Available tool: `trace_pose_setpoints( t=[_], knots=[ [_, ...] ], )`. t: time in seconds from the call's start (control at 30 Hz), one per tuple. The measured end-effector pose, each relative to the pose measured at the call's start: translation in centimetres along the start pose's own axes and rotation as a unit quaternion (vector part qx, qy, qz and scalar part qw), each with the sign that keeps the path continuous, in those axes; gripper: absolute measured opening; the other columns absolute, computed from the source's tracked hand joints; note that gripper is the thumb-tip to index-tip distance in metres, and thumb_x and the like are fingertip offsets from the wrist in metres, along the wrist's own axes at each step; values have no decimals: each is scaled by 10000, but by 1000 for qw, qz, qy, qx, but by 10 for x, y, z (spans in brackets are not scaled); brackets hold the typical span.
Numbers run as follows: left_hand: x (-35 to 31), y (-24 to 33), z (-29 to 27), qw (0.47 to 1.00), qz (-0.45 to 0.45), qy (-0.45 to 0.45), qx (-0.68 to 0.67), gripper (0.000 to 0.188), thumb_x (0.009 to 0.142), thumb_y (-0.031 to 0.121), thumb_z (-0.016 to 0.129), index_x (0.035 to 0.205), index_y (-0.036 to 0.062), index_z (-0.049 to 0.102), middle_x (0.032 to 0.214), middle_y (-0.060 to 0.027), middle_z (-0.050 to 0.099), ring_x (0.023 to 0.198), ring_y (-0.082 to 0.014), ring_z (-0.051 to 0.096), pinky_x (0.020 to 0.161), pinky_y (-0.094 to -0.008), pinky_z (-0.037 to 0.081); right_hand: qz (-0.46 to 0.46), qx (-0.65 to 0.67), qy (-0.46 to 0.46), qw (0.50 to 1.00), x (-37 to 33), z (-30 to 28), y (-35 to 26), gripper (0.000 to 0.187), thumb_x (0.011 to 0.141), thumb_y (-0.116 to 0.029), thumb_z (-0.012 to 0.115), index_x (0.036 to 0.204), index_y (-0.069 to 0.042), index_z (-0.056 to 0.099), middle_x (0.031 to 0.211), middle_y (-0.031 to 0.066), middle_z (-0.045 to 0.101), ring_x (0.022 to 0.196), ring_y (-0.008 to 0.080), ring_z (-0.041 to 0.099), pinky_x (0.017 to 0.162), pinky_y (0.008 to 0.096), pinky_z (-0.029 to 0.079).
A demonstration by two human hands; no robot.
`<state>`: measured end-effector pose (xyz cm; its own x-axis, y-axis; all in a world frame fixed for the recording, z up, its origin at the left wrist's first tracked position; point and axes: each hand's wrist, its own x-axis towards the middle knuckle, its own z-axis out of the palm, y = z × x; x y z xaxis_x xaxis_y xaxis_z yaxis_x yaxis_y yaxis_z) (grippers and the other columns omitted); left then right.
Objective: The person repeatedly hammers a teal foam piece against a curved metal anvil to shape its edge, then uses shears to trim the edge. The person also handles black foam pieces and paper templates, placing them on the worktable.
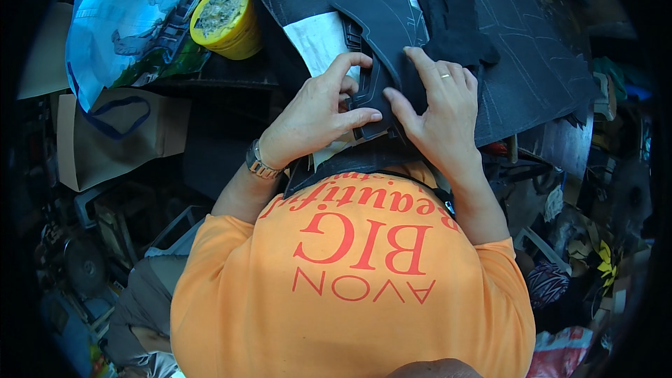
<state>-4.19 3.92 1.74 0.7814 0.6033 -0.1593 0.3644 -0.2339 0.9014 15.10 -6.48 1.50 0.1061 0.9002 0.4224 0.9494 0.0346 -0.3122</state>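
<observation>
Clasping the left edge of a black moulded frame (365, 92), the left hand (315, 110) has its fingers curled over the rim and its thumb lying along the near end. The right hand (446, 112) is spread, thumb and forefinger apart, with their tips against the right side of a dark flexible cover (383, 28) that lies over the frame. Frame and cover thus sit between the two hands, in front of the chest, and the cover reaches farther away than the fingertips.

A sheet of white paper (311, 38) shows just left of the cover's far part. Near its right side lies a black glove-like cloth (455, 21), on a broad dark sheet (535, 84) marked with pale lines. Off to the left, well apart from the hands, a yellow tub (240, 40) stands beside a blue printed bag (98, 38).
</observation>
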Motion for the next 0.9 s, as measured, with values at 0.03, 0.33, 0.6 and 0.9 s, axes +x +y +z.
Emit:
trace_pose_setpoints(
  t=[0.03, 0.33, 0.6, 0.9],
  knots=[
    [0, -1, 1, 1000, -17, -6, -18, 702, 860, 258, 839, 1407, 70, 442, 858, -112, 678, 716, -165, 662, 637, -291, 524, 17, 0, 10, 1000, 2, 1, 1, 515, 825, -294, 781, 1263, -55, 651, 987, 134, 697, 992, 287, 627, 944, 447, 419],
    [-6, -16, 16, 988, -9, 48, -149, 806, 913, 71, 766, 1569, 105, 299, 904, -52, 687, 809, -87, 682, 680, -204, 539, 233, 140, 80, 959, 21, 4, 25, 289, 967, -249, 673, 1157, -39, 728, 813, 164, 739, 718, 262, 732, 675, 352, 556],
    [-5, -23, 13, 936, -51, 12, -348, 815, 911, 57, 766, 1556, 2, 271, 918, -24, 642, 826, -61, 643, 680, -169, 509, 240, 139, 136, 951, 22, -15, 29, 284, 994, -198, 657, 1190, -8, 735, 925, 156, 763, 753, 163, 703, 678, 304, 536],
    [0, -27, 15, 892, -93, -32, -441, 530, 985, 209, 718, 1413, -24, 509, 881, 51, 544, 758, -16, 511, 674, -173, 462, 45, 82, -17, 995, 16, -21, -18, 459, 941, -402, 708, 1232, -51, 663, 973, 131, 662, 763, 322, 710, 618, 379, 559]
  ],
)
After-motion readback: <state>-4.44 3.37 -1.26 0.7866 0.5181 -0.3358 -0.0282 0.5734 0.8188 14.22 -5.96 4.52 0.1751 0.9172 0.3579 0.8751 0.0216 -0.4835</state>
